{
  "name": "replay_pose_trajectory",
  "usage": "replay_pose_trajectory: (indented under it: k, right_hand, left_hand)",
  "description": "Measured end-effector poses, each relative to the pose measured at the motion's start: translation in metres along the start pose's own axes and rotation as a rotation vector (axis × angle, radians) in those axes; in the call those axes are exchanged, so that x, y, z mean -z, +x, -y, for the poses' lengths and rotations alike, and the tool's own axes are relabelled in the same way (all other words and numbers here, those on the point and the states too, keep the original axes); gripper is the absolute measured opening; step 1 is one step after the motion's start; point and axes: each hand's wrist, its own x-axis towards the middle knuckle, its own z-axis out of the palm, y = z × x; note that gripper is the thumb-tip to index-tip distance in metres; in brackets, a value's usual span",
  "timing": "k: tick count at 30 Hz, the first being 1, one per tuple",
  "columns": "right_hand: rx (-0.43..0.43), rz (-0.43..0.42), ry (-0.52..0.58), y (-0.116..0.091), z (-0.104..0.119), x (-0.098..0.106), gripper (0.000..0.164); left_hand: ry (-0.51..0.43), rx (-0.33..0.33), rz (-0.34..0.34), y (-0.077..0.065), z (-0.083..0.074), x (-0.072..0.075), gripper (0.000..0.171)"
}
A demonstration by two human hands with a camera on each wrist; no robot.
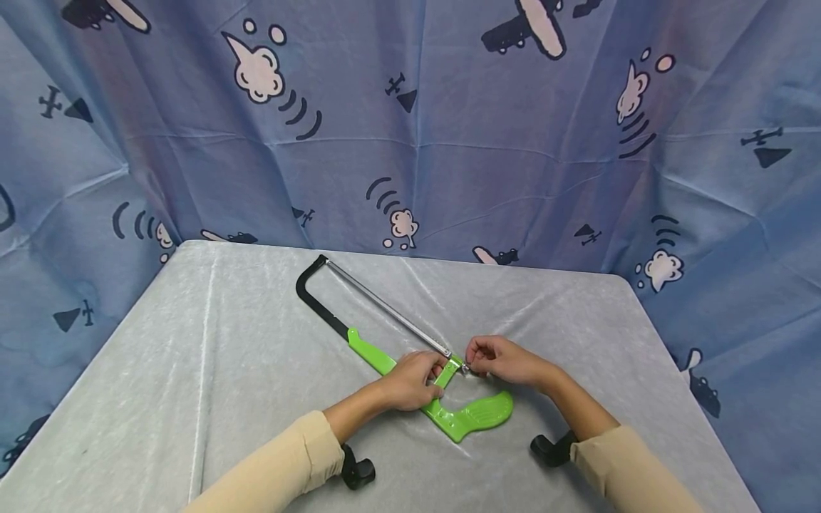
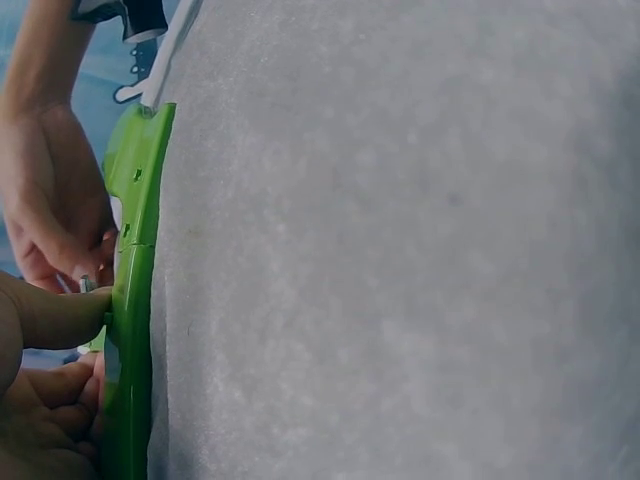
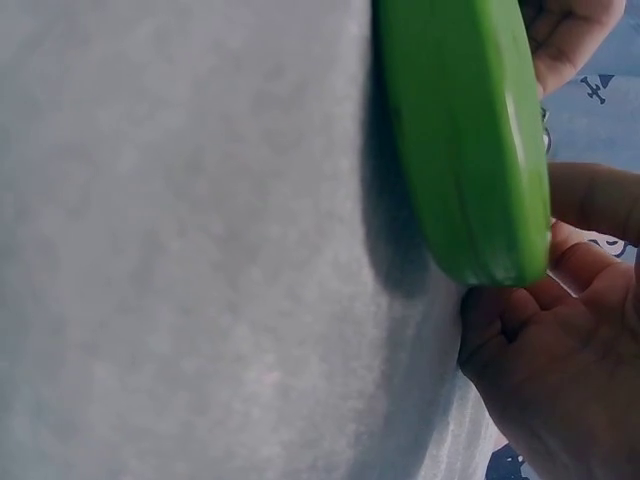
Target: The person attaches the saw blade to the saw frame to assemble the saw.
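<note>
Green saw (image 1: 372,354) on a grey desk (image 1: 256,385), tip (image 1: 301,286) towards 10 o'clock, handle (image 1: 481,415) towards 4, left hand (image 1: 409,380) grips its frame (image 1: 447,374), right hand (image 1: 508,360) pinches the metal screw (image 1: 465,369) at the blade's (image 1: 385,305) near end

A table (image 1: 603,427) draped in pale grey cloth (image 1: 147,392) bears a hacksaw, its black frame (image 1: 321,311) and green handle (image 1: 479,415) lying diagonally across the cover. Left of the hacksaw, a long straight crease (image 1: 207,342) runs through the cloth; shorter, fainter wrinkles (image 1: 522,311) show to the hacksaw's right. The table's far edge, round-cornered, stretches just beyond the hacksaw's black end.
</note>
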Motion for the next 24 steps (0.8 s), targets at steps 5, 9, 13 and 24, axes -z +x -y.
replay_pose_trajectory:
  k: [5, 9, 13, 24]
  right_hand:
    - [0.005, 0.001, -0.007, 0.000, -0.001, -0.001, 0.012]
    - [0.008, 0.001, -0.029, -0.001, 0.001, -0.003, 0.013]
    - [-0.002, 0.007, -0.059, -0.001, 0.005, -0.005, 0.016]
    - [-0.055, 0.027, -0.152, 0.004, 0.013, -0.011, 0.010]
  left_hand:
    - [0.007, -0.002, 0.000, 0.000, 0.000, -0.001, 0.032]
    - [0.006, 0.001, 0.006, 0.000, 0.000, -0.001, 0.031]
    - [-0.004, -0.015, -0.001, -0.001, -0.001, 0.000, 0.030]
    - [-0.018, 0.008, 0.013, 0.000, -0.001, 0.000, 0.030]
